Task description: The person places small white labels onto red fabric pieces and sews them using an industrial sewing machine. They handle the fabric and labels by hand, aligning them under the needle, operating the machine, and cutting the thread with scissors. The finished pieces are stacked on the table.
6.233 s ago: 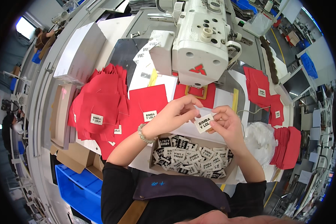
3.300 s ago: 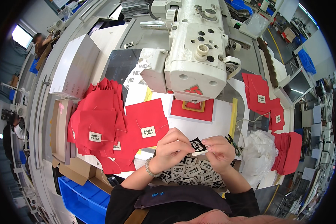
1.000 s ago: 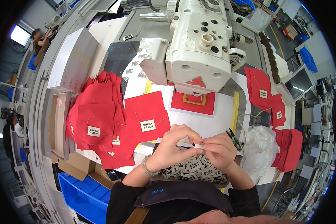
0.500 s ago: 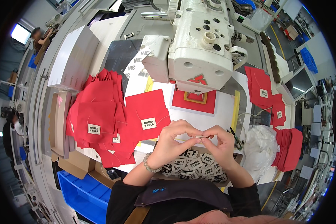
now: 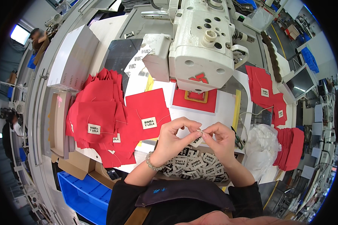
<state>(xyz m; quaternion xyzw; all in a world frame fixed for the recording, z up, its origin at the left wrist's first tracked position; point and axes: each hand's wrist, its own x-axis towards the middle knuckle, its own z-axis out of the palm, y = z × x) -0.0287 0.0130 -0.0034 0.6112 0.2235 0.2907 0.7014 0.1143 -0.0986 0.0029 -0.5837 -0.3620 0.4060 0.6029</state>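
My left hand [image 5: 172, 142] and my right hand [image 5: 222, 145] meet in the middle, thumbs and forefingers pinched on a small white fabric label [image 5: 197, 140] with dark print. The label hangs between them, partly covered by the fingertips. Just beneath lies a heap of similar labels [image 5: 195, 164] in an open box. Ahead stands a white sewing machine [image 5: 202, 52]. Under its head, a yellow-edged clamp frame [image 5: 204, 99] rests on a red fabric piece [image 5: 178, 99]. Left of my hands is another red piece [image 5: 142, 107] bearing a label and loose threads.
A pile of labelled red pieces [image 5: 95, 116] lies left, beside a white box [image 5: 73, 56]. At right are scissors [image 5: 237, 139], a crumpled white plastic bag [image 5: 263, 148] and stacked red pieces [image 5: 291, 150]. A blue bin [image 5: 84, 195] sits lower left. People work in the far left background.
The label between my fingers has tilted, so its printed face now shows below the fingertips. My hands have shifted only slightly, still pinching together.
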